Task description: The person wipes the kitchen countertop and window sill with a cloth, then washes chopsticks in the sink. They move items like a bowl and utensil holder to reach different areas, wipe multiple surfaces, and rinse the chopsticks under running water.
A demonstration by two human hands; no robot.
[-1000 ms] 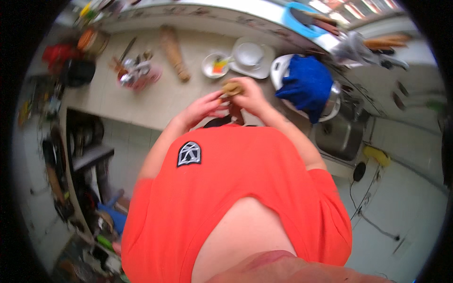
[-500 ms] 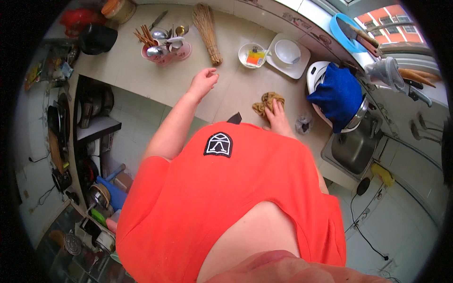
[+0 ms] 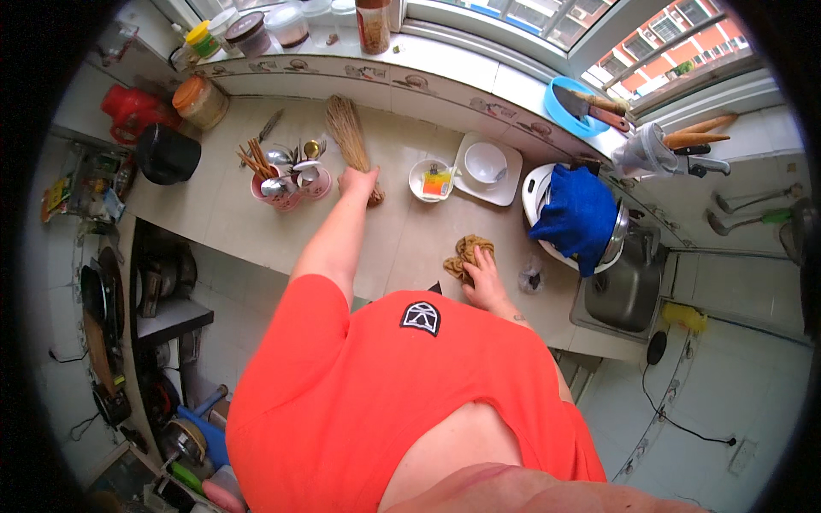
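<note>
- Touching the straw brush (image 3: 345, 128) at its narrow bound end with the left hand (image 3: 358, 182), with bristles flaring away from these fingers toward the window (image 3: 492, 36) and the handle's tip peeping out just to their right. Probably taken there as the slimmest, firmest part.
- Bent down over that handle, by the look of the left fingers; cannot tell from above about full closure around it.
- Resting the right hand (image 3: 487, 286) on the crumpled brown cloth (image 3: 466, 248), bunched under its fingertips on the countertop (image 3: 410, 235), with those fingers fairly straight and slightly spread, not wrapped around it. Perhaps laid so to steady the cloth.
- Near the right fingers, to their right, a clear bag (image 3: 531, 278) with dark contents, apart from the cloth.
- Between both sets of fingers, but farther toward the window, a white bowl (image 3: 416, 181) with an orange-and-yellow packet (image 3: 436, 181) inside; just beside, a square tray (image 3: 505, 188) under a smaller bowl (image 3: 486, 162), perhaps for keeping dishes together.
- Near the left fingers, to their left, pink cups (image 3: 316, 184) crowded with spoons and chopsticks (image 3: 259, 162), stood upright likely for easy picking.
- Well to the right of the right fingers, a white basin (image 3: 532, 195) under a blue cloth (image 3: 577, 205), maybe draped as a cover; beyond, the sink (image 3: 629, 291).
</note>
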